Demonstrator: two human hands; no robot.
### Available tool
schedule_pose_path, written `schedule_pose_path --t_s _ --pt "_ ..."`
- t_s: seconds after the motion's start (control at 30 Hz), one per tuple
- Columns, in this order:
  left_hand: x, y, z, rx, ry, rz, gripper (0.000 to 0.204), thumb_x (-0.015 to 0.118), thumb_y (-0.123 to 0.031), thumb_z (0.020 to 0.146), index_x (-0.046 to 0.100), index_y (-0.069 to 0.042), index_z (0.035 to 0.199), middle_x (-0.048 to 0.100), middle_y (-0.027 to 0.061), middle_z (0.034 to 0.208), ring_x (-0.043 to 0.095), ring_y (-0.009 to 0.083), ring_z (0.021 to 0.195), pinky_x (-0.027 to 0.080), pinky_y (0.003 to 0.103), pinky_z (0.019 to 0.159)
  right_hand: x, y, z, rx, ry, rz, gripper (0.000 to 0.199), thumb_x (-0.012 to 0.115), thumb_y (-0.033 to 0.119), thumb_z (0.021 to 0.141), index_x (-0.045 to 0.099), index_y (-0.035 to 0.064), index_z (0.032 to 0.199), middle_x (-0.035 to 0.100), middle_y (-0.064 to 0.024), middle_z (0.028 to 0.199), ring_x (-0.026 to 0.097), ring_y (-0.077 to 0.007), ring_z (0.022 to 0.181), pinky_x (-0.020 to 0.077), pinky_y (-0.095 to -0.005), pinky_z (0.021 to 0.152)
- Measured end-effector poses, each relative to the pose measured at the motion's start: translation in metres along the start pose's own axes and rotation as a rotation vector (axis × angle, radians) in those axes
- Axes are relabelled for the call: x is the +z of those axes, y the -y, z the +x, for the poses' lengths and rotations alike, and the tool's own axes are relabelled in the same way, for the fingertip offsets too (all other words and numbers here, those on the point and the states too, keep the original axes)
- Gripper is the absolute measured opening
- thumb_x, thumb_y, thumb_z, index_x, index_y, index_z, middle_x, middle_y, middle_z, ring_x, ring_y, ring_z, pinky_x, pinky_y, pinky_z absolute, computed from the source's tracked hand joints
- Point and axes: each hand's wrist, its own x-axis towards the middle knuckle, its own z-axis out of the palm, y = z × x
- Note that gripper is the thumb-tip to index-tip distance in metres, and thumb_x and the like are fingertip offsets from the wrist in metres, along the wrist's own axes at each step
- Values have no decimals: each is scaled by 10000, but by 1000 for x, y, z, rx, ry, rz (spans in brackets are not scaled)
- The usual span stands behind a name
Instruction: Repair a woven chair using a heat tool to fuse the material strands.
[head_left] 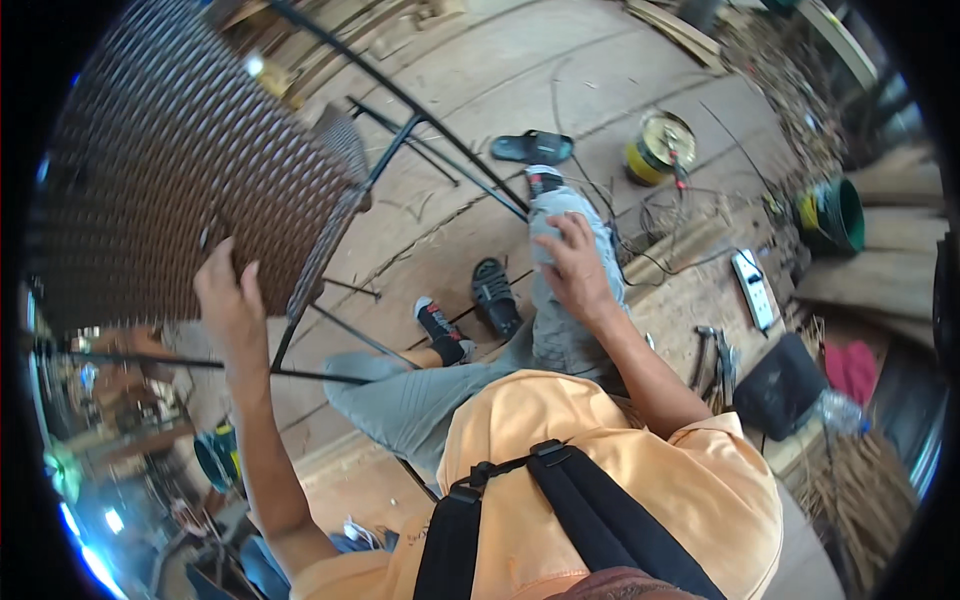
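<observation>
A brown woven wicker piece of furniture (170, 180), on a dark metal frame (395, 90), fills the upper left and tilts toward me. My left hand (232, 300) is at its lower part, fingertips at the weave and thumb held apart. Just above those fingertips a dark loose bit or gap (210, 228) shows in the weave; which one I cannot tell. Over my grey-trousered right leg hovers or rests my right hand (578, 262), its fingers loosely bent, apart and holding nothing visible.
Two dark sandals (532, 147) lie on the tiled floor near my socked feet. A yellow and black can (660, 148) stands ahead, by tangled cables. To my right are a hammer (702, 358), a white power strip (752, 290), a black box-like thing (780, 385) and a green bucket (832, 215).
</observation>
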Motion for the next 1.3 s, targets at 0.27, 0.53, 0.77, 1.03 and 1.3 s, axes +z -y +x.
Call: schedule_pose_path --t_s 0.27,0.53,0.77,1.03,1.3 --pt "-4 -4 17 -149 85 46 227 656 -173 838 596 -88 1039 521 112 856 564 256 796 458 372 684 -29 -195 6 490 -362 -260 239 602 115 800 621 24 1020 584 -204 1081 531 -347 1024 415 -435 893" --pt "4 -21 17 -279 -89 134 330 738 -332 754 570 -53 809 550 105 792 565 285 720 453 377 599 10 -519 -44 813 299 -584 625 411 639 839 600 113 1118 635 -238 849 576 -337 683 431 -469 606" --pt "2 -36 12 -783 -273 -82 267 668 -146 809 516 -39 1001 562 133 922 590 284 743 477 377 637 55 -655 -42 871 54 -252 493 506 469 832 587 18 1015 582 -167 727 556 -287 624 403 -412 506" --pt "-9 -29 14 -578 -135 64 227 560 -37 809 511 -12 1029 560 172 959 599 340 837 486 413 707 4 -627 -81 1281 -99 358 210 537 150 848 537 -4 991 537 -63 672 498 -180 471 343 -333 373" --pt "-37 -34 39 -778 230 -119 157 619 -158 828 595 -9 869 601 133 823 596 317 757 463 388 644 -8 -533 -70 767 -521 -34 312 659 341 810 561 49 760 362 26 521 329 -96 405 277 -254 389"
